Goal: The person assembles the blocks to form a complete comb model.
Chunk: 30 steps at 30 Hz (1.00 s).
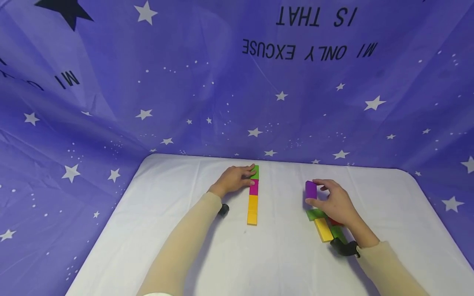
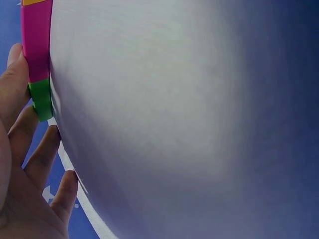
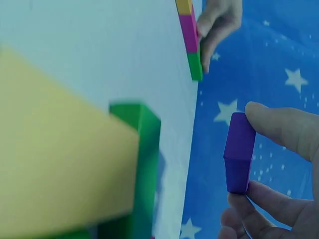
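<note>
A row of blocks lies on the white table: a green block (image 1: 256,172) at the far end, a magenta block (image 1: 254,187), then two yellow blocks (image 1: 252,207) toward the near side. My left hand (image 1: 235,179) rests against the row's far end, its thumb at the magenta block and its other fingers, fairly straight, by the green one. Between thumb and fingertips, my right hand (image 1: 335,202) pinches a purple block (image 3: 239,152) by opposite ends, held above the table. Below that hand sits a small pile of blocks, partly hidden by it.
In the pile show a yellow block (image 1: 324,230), a green block (image 1: 315,214), another green block (image 1: 338,233) and part of a red block (image 1: 335,222). The white tabletop (image 1: 237,259) ends at a purple, star-printed cloth (image 1: 222,82) behind and beside it.
</note>
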Tool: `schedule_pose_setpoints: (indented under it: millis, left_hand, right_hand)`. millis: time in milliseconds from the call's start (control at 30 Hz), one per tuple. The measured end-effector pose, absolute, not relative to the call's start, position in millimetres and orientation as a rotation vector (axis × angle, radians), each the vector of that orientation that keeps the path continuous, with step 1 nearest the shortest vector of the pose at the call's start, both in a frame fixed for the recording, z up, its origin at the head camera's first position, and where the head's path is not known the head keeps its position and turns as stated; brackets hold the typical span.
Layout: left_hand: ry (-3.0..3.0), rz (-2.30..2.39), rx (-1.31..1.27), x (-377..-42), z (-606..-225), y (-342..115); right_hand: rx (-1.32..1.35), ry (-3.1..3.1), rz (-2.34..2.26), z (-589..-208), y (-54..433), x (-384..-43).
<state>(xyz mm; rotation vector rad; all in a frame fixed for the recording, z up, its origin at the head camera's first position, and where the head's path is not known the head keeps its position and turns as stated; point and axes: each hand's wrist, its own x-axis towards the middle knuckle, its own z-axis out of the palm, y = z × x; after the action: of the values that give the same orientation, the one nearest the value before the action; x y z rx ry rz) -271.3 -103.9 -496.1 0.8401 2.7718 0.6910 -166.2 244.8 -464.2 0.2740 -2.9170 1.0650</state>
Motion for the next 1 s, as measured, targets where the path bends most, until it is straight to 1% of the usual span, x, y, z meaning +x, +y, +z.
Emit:
schedule_pose_setpoints:
  millis: [433,733,1000]
  left_hand:
    - [2.767,0.691,0.813,-270.4,-498.7,-103.5]
    - [2.772,0.690,0.846,-273.7,-497.6,-102.5]
    - [2.770,0.685,0.826,-276.5,-497.6,-102.4]
  right_hand:
    - [0.351,-2.899,1.034,-473.5,204.9,-136.9]
    - [0.369,-2.900,0.998,-475.1,180.7,-122.0]
    - [0.397,-2.912,0.992,-475.5,160.8,-112.4]
